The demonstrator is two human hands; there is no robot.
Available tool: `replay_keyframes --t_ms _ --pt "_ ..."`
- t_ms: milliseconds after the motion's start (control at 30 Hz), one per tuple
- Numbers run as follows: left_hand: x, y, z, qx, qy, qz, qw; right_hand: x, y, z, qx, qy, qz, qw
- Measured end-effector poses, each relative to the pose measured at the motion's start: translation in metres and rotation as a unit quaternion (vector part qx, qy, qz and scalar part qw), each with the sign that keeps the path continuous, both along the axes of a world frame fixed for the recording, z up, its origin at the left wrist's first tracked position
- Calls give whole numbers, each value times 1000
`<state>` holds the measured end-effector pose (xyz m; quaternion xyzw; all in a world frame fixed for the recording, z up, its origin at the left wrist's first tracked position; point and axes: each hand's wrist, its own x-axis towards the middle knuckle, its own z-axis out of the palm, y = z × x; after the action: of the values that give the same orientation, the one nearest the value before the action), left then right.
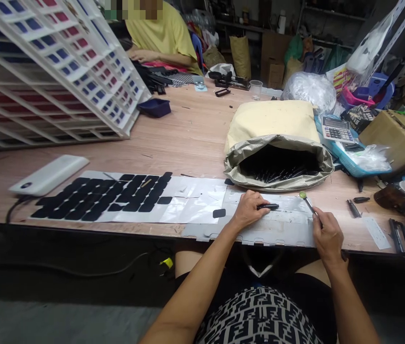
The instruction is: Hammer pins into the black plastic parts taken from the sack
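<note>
My left hand [249, 209] is closed on a slim black pen-like part [269, 206], which lies low over a clear plastic sheet on the table. In my right hand [327, 236] is a small hammer [308, 203] with a metal shaft and a yellow-green round head, tilted up and left. Its head is apart from the black part. Just beyond both hands lies a cream sack [272, 117], its mouth facing me and many black slim parts inside. Left of my left hand is a single black rounded patch [219, 213] on a white sheet [188, 188].
Rows of black patches [91, 196] cover the white sheet's left part. Beyond are a white device [49, 174] and a large white basket [116, 110]. At right stand a calculator [337, 130], a blue tray [363, 165] and a lidded jar [396, 197]. A person in yellow [162, 33] sits opposite.
</note>
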<state>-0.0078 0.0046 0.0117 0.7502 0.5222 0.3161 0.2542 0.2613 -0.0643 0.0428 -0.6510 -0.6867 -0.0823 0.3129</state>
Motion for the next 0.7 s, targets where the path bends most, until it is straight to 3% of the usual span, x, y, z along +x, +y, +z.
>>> replay_keyframes --t_ms 133,267,367,467,567,633,700 --pt "-1 1 2 8 25 -12 1000 21 11 -12 18 -102 -62 993" --pt "-2 -6 13 16 4 -7 1000 24 12 -17 19 -133 -87 987" --pt "-2 -32 28 12 -43 -43 998 22 11 -16 16 -133 -83 988" --pt "-1 -73 35 -30 -51 -159 986 21 11 -15 13 -132 -83 988" --pt "1 -112 26 -76 -21 -256 963 21 11 -15 11 -135 -87 987" --pt "4 -129 10 -105 -3 -245 964 20 11 -16 8 -136 -89 987" --pt "7 -136 -8 -149 25 -185 971 20 11 -16 6 -134 -88 987"
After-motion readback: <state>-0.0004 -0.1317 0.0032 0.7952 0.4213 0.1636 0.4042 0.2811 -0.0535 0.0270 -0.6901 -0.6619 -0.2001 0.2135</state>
